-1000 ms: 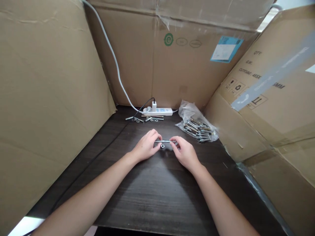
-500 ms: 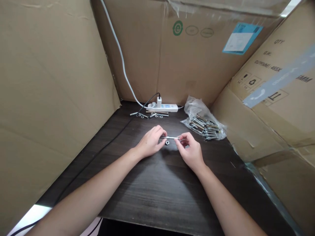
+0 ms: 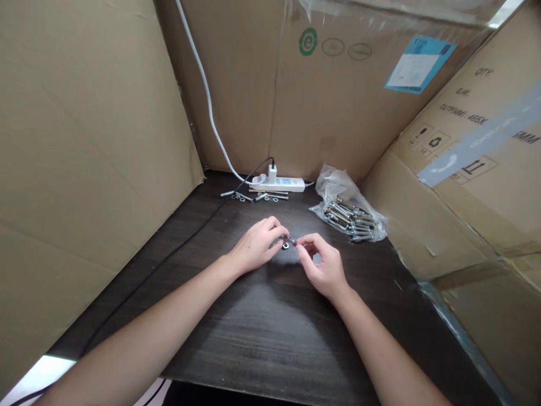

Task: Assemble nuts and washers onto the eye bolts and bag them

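Note:
My left hand [image 3: 261,242] is closed around a metal bolt [image 3: 289,241], whose far end sticks out to the right between my hands. The thumb and forefinger of my right hand [image 3: 322,262] pinch at that right end. Part of the bolt is hidden behind my left fingers. Just beneath it a nut [image 3: 285,246] lies on the dark table, close to my left fingertips. Whether anything else sits inside my right fingers cannot be made out.
Loose bolts, sleeves and washers [image 3: 270,197] lie before a white power strip [image 3: 287,184]. A clear plastic bag [image 3: 350,217] of bolts rests at the right. A black cable [image 3: 169,259] crosses the left side; cardboard walls [image 3: 236,101] enclose the table [image 3: 245,332].
My right hand has come slightly left and down, nearer my left hand. Less of the metal piece shows between them, and it now tilts down to the right.

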Action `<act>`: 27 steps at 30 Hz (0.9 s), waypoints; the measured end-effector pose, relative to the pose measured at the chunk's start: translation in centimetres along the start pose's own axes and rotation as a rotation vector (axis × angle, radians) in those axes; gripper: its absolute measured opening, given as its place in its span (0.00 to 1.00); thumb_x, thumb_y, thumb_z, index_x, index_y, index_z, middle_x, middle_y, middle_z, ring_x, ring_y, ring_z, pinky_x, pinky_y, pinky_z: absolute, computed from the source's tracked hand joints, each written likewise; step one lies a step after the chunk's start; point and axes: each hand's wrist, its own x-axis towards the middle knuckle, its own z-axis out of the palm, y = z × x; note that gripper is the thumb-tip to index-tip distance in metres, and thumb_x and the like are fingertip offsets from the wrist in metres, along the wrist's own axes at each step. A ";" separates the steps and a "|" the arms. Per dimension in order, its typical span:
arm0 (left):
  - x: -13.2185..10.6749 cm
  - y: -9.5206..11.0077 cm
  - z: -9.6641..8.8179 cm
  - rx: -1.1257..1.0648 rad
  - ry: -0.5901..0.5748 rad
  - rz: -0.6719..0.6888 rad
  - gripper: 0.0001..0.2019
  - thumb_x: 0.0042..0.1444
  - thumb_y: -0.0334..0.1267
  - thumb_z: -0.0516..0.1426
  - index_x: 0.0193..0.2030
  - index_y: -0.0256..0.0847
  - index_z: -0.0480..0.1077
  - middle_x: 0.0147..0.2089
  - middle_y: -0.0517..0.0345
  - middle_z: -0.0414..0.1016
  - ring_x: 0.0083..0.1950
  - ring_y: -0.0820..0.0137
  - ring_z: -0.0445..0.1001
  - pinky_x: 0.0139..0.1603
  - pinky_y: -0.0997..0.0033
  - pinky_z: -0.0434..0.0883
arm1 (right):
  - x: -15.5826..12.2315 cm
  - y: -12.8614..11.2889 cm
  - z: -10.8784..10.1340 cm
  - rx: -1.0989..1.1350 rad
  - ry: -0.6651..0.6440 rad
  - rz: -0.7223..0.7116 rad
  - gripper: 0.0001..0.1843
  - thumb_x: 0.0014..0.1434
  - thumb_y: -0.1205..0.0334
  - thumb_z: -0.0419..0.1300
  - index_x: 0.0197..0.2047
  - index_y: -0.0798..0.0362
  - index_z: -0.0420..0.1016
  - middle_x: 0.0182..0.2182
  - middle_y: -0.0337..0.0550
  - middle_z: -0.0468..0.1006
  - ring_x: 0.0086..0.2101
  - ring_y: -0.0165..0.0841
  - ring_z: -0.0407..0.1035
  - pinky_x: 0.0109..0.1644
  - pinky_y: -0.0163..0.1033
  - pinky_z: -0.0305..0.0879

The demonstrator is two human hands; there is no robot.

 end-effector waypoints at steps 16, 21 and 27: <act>-0.3 1.3 -0.6 0.087 0.107 0.214 0.10 0.63 0.36 0.50 0.44 0.43 0.72 0.40 0.54 0.68 0.40 0.69 0.64 0.43 0.68 0.66 | 0.0 0.6 0.7 0.548 -0.238 0.248 0.21 0.59 0.54 0.57 0.54 0.51 0.65 0.38 0.43 0.74 0.30 0.30 0.72 0.27 0.33 0.65; -0.3 1.5 -0.7 0.104 0.080 0.174 0.11 0.64 0.38 0.49 0.44 0.44 0.72 0.40 0.53 0.68 0.40 0.69 0.64 0.43 0.67 0.65 | 0.4 0.6 0.8 0.657 -0.232 0.289 0.21 0.56 0.53 0.60 0.52 0.51 0.68 0.33 0.42 0.74 0.31 0.32 0.72 0.27 0.34 0.65; -0.3 1.3 -0.5 0.125 0.079 0.166 0.11 0.64 0.38 0.49 0.46 0.46 0.72 0.41 0.53 0.66 0.40 0.69 0.63 0.43 0.67 0.64 | 0.4 0.8 0.6 0.730 -0.223 0.302 0.14 0.58 0.55 0.60 0.45 0.52 0.73 0.31 0.41 0.75 0.32 0.31 0.71 0.30 0.34 0.65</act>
